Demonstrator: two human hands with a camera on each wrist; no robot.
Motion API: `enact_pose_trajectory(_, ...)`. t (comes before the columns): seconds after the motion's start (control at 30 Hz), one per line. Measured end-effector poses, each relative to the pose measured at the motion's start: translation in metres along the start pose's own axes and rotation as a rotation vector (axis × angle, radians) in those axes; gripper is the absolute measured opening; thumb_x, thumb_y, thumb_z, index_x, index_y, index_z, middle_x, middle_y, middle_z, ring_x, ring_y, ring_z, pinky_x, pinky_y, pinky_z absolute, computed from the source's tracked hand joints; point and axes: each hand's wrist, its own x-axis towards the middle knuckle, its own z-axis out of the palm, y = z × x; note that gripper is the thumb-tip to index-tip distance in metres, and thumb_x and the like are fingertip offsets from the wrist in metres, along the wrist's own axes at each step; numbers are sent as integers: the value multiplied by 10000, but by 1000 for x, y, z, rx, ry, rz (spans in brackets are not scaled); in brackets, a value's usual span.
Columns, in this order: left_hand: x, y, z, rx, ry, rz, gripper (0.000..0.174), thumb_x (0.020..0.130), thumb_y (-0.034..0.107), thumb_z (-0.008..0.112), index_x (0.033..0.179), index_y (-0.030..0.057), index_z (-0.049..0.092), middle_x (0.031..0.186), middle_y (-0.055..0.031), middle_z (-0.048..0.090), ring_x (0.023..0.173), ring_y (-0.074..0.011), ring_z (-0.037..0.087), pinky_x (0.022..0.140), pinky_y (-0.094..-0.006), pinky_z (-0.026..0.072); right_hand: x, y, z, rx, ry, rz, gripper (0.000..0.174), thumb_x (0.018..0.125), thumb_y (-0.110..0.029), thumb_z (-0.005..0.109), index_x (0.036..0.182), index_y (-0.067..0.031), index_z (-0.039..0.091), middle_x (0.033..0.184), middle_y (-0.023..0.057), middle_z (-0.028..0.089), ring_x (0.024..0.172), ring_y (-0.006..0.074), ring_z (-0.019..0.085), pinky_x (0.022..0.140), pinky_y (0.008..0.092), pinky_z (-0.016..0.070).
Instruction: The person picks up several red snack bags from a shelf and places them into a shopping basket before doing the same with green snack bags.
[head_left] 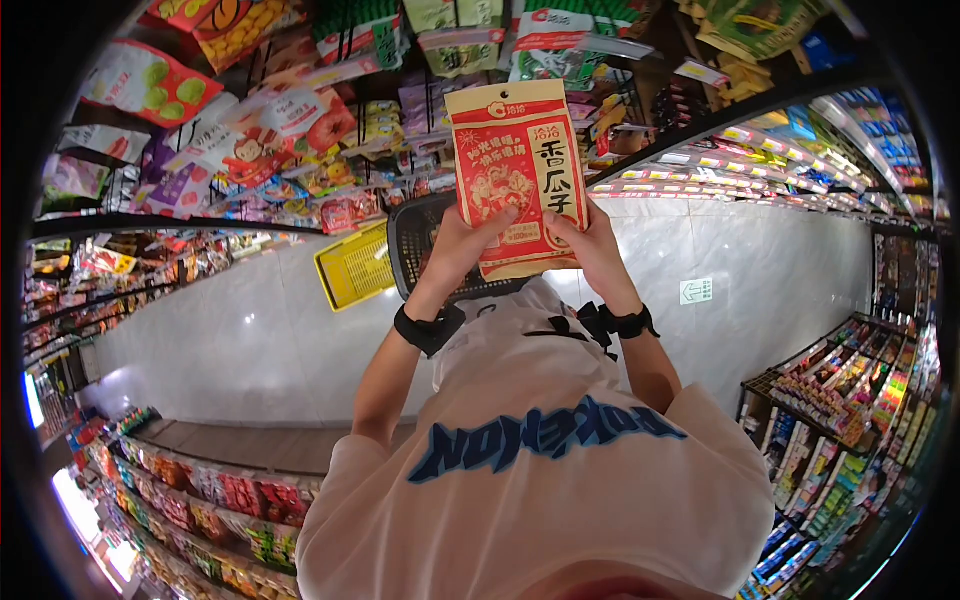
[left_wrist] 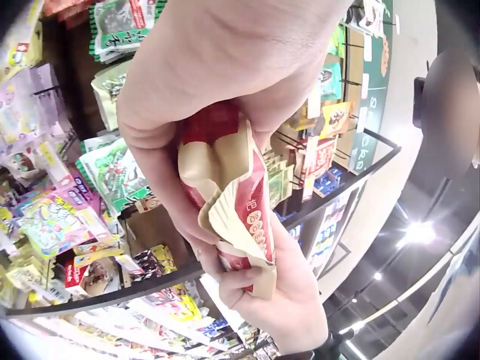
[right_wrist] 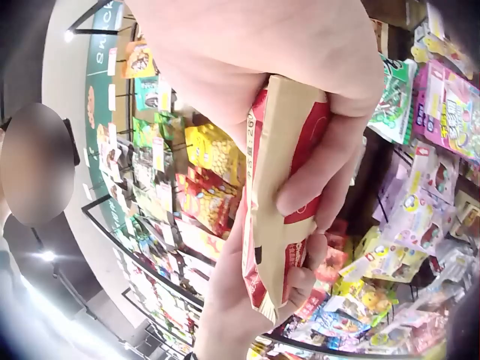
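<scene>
Both hands hold a red and tan paper bag of sunflower seeds [head_left: 515, 180] upright in front of the chest, its printed front facing up toward the head camera. On the bag's lower left edge, my left hand [head_left: 465, 250] grips with the thumb lying across the front. My right hand [head_left: 597, 258] grips the lower right edge the same way. The left wrist view shows the folded bottom of the bag [left_wrist: 236, 206] between the two hands. From the right wrist, the bag's narrow tan side [right_wrist: 277, 172] is seen, with fingers curled behind it.
A dark shopping basket [head_left: 408, 262] is close by the body, behind the left forearm. Beside it a yellow basket [head_left: 355, 268] stands on the grey floor [head_left: 280, 350]. Racks of hanging snack bags [head_left: 300, 120] rise ahead, and more stocked shelves [head_left: 215, 485] line the lower left.
</scene>
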Motion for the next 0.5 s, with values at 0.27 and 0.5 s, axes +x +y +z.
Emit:
enact_pose_trajectory(0.27, 3, -87, -57, -163, 121, -169, 390, 899, 214, 696, 1211, 11, 580, 1107, -70, 670, 953, -121, 638, 819, -278, 524, 35, 83, 16, -70, -59, 276, 434, 890, -178, 686, 1247, 12, 530, 1131, 92, 648, 993, 134, 628, 853, 278, 514)
enact_pose_trajectory(0.5, 23, -252, -111, -336, 345, -434, 364, 844, 281, 741, 1076, 14, 654, 900, -27, 670, 778, -108, 636, 701, -259, 520, 81, 231, -6, -168, -135, 621, 407, 927, -264, 640, 1237, -16, 548, 1112, 91, 652, 994, 143, 641, 831, 279, 532)
